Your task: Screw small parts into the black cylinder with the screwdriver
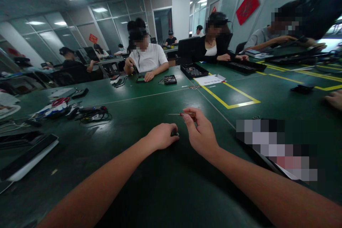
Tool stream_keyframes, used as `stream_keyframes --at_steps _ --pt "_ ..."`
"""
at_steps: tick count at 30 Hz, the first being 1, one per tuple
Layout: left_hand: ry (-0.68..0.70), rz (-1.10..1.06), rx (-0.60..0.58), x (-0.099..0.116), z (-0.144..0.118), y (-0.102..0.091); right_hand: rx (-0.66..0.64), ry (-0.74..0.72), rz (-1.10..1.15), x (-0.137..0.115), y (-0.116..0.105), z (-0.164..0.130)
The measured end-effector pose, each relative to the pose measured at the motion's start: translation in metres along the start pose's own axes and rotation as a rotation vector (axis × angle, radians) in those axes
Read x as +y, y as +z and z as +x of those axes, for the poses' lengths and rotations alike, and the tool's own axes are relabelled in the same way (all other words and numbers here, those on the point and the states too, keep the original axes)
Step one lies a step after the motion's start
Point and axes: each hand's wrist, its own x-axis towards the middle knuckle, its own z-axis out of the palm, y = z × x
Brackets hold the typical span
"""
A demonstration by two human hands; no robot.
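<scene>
Pinched between the thumb and fingers of my right hand [201, 133] is a small screwdriver [184, 114] with a reddish handle. Its thin metal shaft points left, above the green table [128, 156]. My left hand [162, 136] is closed around a small dark object [174, 133], and only its end shows past the fingers. What kind of object it is, I cannot tell. The two hands are close together but apart, and the screwdriver's tip is clear of the dark object.
Cables [93, 114] and gloves [52, 110] lie at the left, behind a black-and-white flat device [32, 156]. Across the table sit co-workers, one in a white shirt [149, 58]. A black parts tray [194, 70] stands beyond yellow tape [243, 105]. Another person's hand [335, 99] rests at the right edge.
</scene>
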Motion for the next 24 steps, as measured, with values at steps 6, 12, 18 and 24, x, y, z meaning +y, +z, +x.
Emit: stream_keyframes --at_steps 6,12,18,24 --pt "-0.024 -0.033 0.071 -0.003 -0.005 -0.002 0.011 -0.010 0.001 0.000 -0.001 0.000" --pt "-0.095 -0.191 0.260 -0.024 -0.023 -0.019 -0.009 0.001 -0.003 -0.002 0.000 0.000" --pt "-0.294 -0.525 0.324 -0.059 -0.059 -0.047 -0.026 0.013 -0.011 -0.001 -0.001 0.000" --pt "-0.587 -1.088 0.623 -0.090 -0.120 -0.076 -0.029 0.002 -0.013 -0.001 -0.002 0.001"
